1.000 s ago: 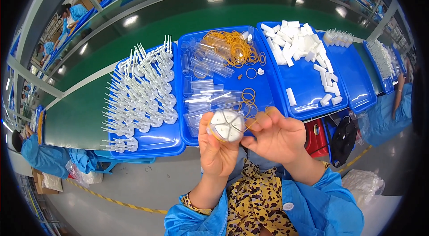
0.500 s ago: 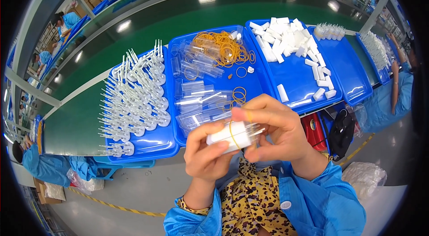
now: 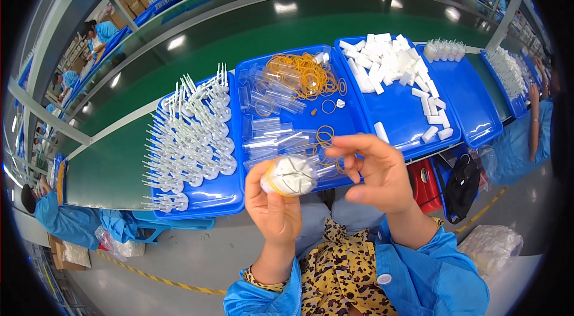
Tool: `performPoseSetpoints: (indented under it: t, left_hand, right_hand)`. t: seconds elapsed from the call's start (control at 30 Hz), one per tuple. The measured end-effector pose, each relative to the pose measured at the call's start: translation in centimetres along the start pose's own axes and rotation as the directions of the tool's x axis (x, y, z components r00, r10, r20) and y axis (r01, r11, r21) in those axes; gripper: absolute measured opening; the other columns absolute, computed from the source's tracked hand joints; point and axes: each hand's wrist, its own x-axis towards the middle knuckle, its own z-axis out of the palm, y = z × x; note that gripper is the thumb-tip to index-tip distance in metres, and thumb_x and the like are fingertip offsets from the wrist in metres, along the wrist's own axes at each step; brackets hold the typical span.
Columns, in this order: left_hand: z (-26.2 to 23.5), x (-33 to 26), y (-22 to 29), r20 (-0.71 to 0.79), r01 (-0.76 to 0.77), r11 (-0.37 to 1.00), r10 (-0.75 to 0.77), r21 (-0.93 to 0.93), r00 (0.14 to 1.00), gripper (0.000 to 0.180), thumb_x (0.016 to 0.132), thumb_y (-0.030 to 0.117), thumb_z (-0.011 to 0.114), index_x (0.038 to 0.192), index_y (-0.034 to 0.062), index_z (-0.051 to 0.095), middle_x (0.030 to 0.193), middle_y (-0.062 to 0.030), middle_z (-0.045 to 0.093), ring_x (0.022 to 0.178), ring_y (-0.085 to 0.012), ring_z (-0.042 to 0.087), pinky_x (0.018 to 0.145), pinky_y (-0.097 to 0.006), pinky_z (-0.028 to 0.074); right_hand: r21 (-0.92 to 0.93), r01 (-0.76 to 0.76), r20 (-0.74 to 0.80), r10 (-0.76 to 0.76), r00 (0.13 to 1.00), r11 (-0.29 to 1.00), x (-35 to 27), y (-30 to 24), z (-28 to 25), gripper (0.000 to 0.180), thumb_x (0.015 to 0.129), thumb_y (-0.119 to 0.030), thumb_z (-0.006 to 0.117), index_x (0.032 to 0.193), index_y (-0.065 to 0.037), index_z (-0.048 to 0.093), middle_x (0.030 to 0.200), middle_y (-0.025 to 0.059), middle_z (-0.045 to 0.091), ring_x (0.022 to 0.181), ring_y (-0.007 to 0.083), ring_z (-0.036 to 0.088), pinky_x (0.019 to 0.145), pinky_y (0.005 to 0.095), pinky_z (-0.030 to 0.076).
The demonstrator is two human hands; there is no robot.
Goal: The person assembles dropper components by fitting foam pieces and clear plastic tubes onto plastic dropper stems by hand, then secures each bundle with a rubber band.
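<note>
Your left hand (image 3: 275, 211) grips the white bundle (image 3: 296, 174) by the near edge of the blue tray (image 3: 351, 124) and your right hand (image 3: 381, 175) is open beside it, so hold gently and make the yellow band (image 3: 271, 181) sit flat.

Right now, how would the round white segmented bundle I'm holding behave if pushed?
The round white segmented bundle might roll, given its rounded outline. The thin yellow band around it probably keeps it together, though its seams suggest some give.
</note>
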Motion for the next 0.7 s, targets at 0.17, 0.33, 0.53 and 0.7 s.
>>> performPoseSetpoints:
  t: [0.17,0.33,0.53,0.7]
  left_hand:
    - [0.6,-1.2,-1.3,0.025,0.216,0.976,-0.217,0.019,0.976,0.064,0.093,0.039,0.059,0.134,-0.0039,0.035,0.117,-0.0195,0.058,0.095,-0.0279,0.067,0.078,-0.035,0.060]
    - [0.7,-1.2,-1.6,0.177,0.382,0.917,-0.360,-0.111,0.916,0.059,0.095,0.034,0.058,0.136,-0.0049,0.038,0.125,-0.0188,0.055,0.114,-0.0270,0.058,0.096,-0.040,0.050]
    - [1.2,-1.0,-1.8,0.212,0.482,0.862,-0.447,-0.155,0.869,0.061,0.097,0.036,0.054,0.136,-0.0071,0.036,0.125,-0.0198,0.055,0.112,-0.0283,0.059,0.094,-0.041,0.051]
    - [2.4,-1.0,-1.0,0.304,0.419,0.906,-0.415,0.055,0.857,0.063,0.101,0.042,0.041,0.142,-0.0037,0.026,0.122,-0.0252,0.056,0.098,-0.0313,0.065,0.084,-0.042,0.054]
  right_hand:
    - [-0.397,0.164,0.056,-0.155,0.986,0.903,1.2,-1.0,2.1,0.069,0.061,-0.019,0.088,0.124,-0.009,0.061,0.112,0.0040,0.054,0.087,0.0098,0.051,0.067,0.0194,0.041]
    - [-0.422,0.214,-0.027,-0.248,0.968,0.881,1.1,0.3,1.9,0.045,0.062,-0.018,0.087,0.100,-0.005,0.068,0.101,0.0068,0.058,0.090,0.0138,0.059,0.069,0.0229,0.050]
    - [-0.506,0.247,-0.046,-0.311,0.949,0.826,1.1,0.2,1.4,0.044,0.061,-0.015,0.087,0.099,-0.004,0.067,0.101,0.0073,0.059,0.088,0.0146,0.060,0.070,0.0247,0.052]
    - [0.511,-0.043,-0.207,0.171,0.963,0.859,0.6,0.5,-1.7,0.037,0.086,-0.036,0.069,0.105,-0.005,0.061,0.102,0.0082,0.061,0.091,0.0174,0.063,0.073,0.0306,0.055]
